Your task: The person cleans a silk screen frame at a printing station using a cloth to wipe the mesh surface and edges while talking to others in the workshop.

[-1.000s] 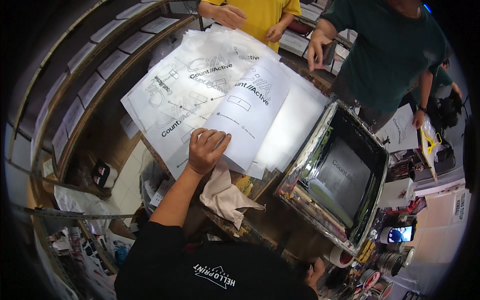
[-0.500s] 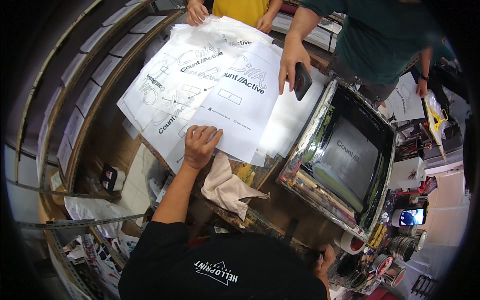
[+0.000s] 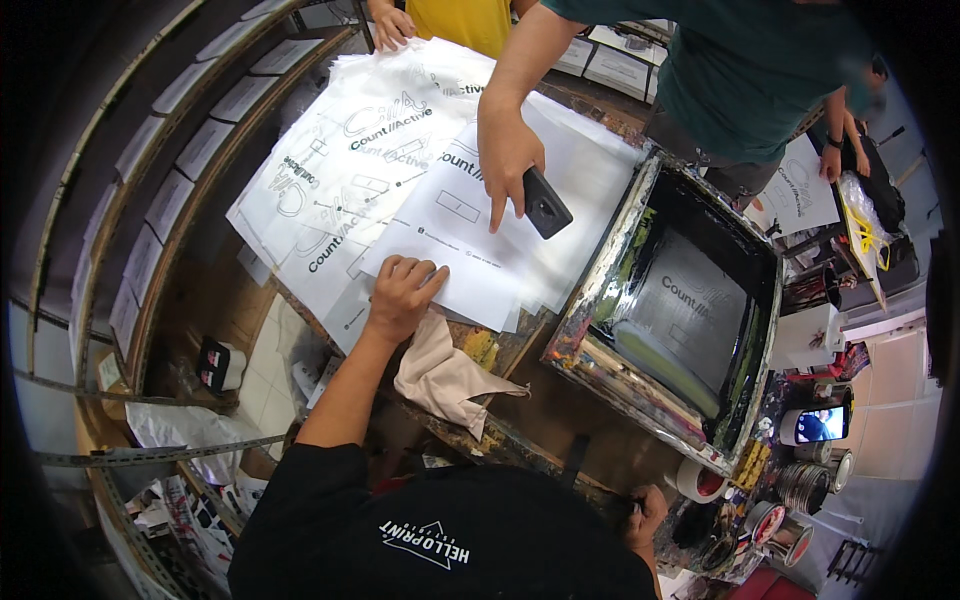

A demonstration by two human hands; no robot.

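Observation:
My left hand [image 3: 405, 295] is closed on the lower left edge of a white printed sheet [image 3: 455, 245], which lies on overlapping, larger printed sheets [image 3: 330, 180]. A person in a dark green shirt reaches a hand [image 3: 510, 150] over the sheet, holding a dark phone [image 3: 546, 203], with one finger pointing down at the print. Beneath my left wrist, a beige cloth [image 3: 440, 375] lies crumpled at the table's near edge. My right hand [image 3: 647, 517] is curled low at the right by the table edge; what its fingers hold, if anything, is hidden.
A framed printing screen [image 3: 690, 300], smeared with ink, stands right of the sheets. Beyond it are a tape roll [image 3: 700, 482], ink tins [image 3: 803, 490] and a lit phone [image 3: 822, 425]. Racks [image 3: 185, 150] of paper rise at left. A person in yellow [image 3: 460, 25] stands opposite.
The green-shirted person's hand with the phone has moved left and nearer, now covering the sheet's upper print. My left hand keeps its place on the sheet's edge. My right hand stays low.

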